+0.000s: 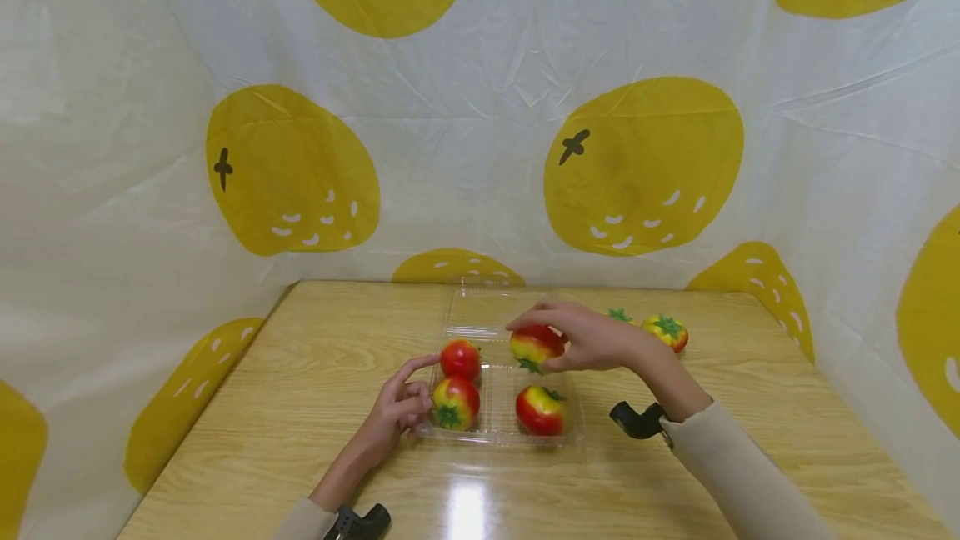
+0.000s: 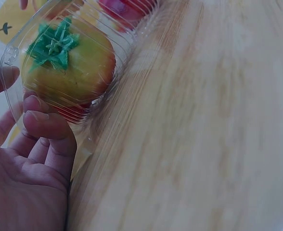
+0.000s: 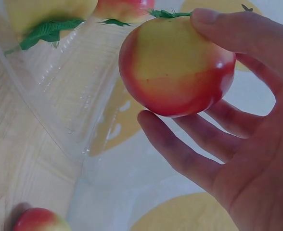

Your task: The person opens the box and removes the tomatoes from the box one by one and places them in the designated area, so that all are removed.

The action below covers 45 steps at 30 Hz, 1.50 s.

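A clear plastic clamshell container (image 1: 498, 438) lies with its lid (image 1: 480, 307) folded back on the table. Two artificial tomatoes, red and yellow with green leafy caps, sit in its left side; the nearer tomato (image 2: 79, 60) shows through the plastic wall. Another tomato (image 1: 542, 411) is at the right front. My right hand (image 1: 600, 336) holds a tomato (image 3: 180, 67) over the right rear of the container, thumb near its green cap and fingers beneath. My left hand (image 1: 393, 407) grips the container's left edge, some fingers curled against the wall.
Two more tomatoes lie on the wooden table to the right: one (image 1: 666, 332) in plain sight, another (image 1: 620, 315) partly behind the right hand. A white curtain (image 1: 465, 173) printed with yellow fruit surrounds the table's back and sides.
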{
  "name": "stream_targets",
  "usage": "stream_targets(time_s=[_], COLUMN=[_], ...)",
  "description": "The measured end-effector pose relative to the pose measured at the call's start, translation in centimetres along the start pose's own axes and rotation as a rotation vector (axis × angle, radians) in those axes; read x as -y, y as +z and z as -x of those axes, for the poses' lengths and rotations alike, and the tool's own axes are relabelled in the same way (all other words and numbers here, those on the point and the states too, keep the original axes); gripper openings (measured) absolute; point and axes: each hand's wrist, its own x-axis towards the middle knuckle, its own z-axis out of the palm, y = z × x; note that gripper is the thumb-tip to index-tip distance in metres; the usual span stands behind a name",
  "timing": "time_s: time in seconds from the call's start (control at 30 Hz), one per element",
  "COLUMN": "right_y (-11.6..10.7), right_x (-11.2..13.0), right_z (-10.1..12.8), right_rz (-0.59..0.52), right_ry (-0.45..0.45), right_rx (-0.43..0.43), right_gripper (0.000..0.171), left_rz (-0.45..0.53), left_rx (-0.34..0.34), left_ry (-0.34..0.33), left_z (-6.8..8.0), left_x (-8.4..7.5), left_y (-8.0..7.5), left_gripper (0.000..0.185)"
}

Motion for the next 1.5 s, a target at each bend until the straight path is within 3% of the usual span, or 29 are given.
stream_targets(time_s=[0.43, 0.8, 1.07, 1.5], right_y=[0.0, 0.3, 1.1, 1.8], right_x=[0.1, -0.1, -1.4, -2.3], right_z=[2.4, 5.0, 6.9, 8.3], right_rz=[-0.101, -0.206, -0.342, -0.371], right_ry=[-0.034, 0.025, 0.024, 0.04], right_rx=[-0.165, -0.291, -0.344, -0.39], right_gripper=[0.054, 0.057, 0.065, 0.08], left_rz=[-0.003, 0.01, 0.009, 0.001], left_rx=[-0.002, 0.006, 0.005, 0.0], left_ry=[-0.004, 0.012, 0.014, 0.004], left_z=[0.2, 0.1, 0.0, 0.1], left_x=[0.1, -0.1, -0.2, -0.1], left_y=[-0.1, -0.2, 0.1, -0.1], left_gripper=[0.063, 0.062, 0.063, 0.063])
